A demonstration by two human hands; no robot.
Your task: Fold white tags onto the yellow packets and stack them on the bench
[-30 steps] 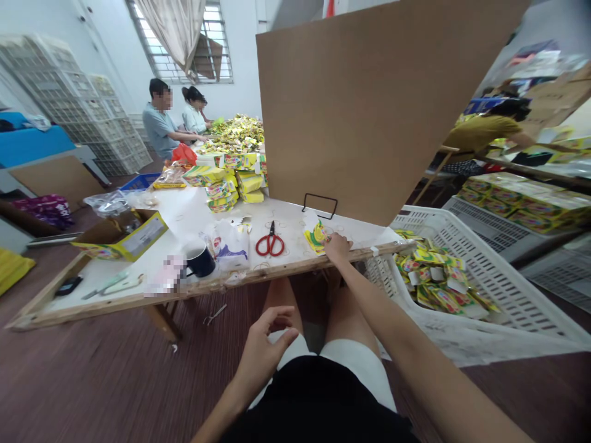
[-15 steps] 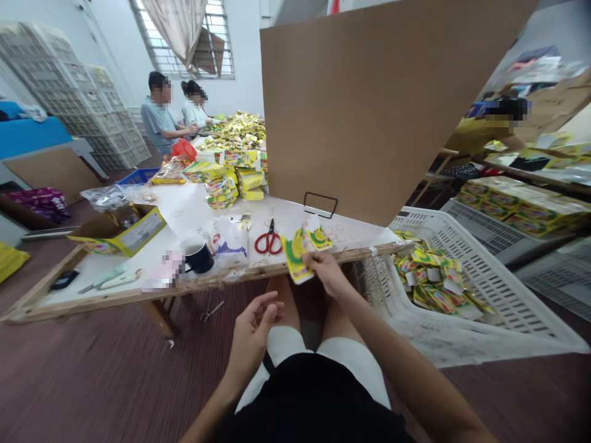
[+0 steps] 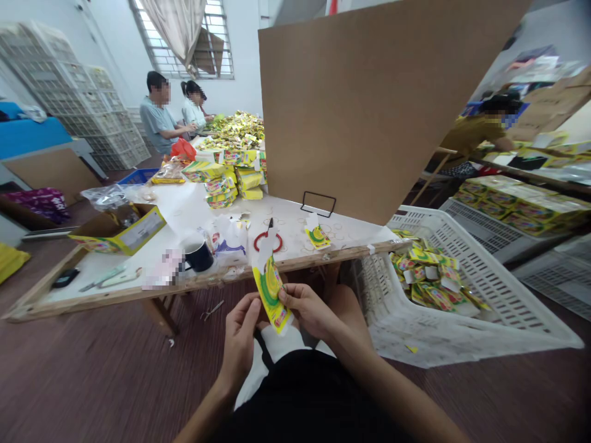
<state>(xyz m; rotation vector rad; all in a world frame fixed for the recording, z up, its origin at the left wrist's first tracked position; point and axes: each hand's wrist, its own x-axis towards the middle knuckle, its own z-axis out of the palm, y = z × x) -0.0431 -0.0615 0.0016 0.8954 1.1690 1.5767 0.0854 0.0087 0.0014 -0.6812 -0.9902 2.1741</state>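
Observation:
In front of my lap is a yellow and green printed card packet [image 3: 271, 294] with a white tab at its top, tilted to the left. My right hand [image 3: 308, 311] pinches its right edge between thumb and fingers. On the other side, my left hand [image 3: 242, 329] has its thumb and fingertips closed at the packet's left edge. Just beyond the packet lie red-handled scissors [image 3: 278, 242], partly covered by the white tab. A similar packet [image 3: 317, 235] rests near the table's front edge, to the right of the scissors.
A white basket [image 3: 517, 314] of packets stands right of the table [image 3: 173, 215]. A cardboard sheet [image 3: 360, 117] rises at the back. Leftward are a dark mug [image 3: 199, 257], an open yellow box [image 3: 141, 232] and stacked yellow boxes [image 3: 221, 184]. Several people work farther off.
My right hand has brought the packet down and left from the table edge towards my lap. My left hand has come up to the packet's edge, its fingers closing there.

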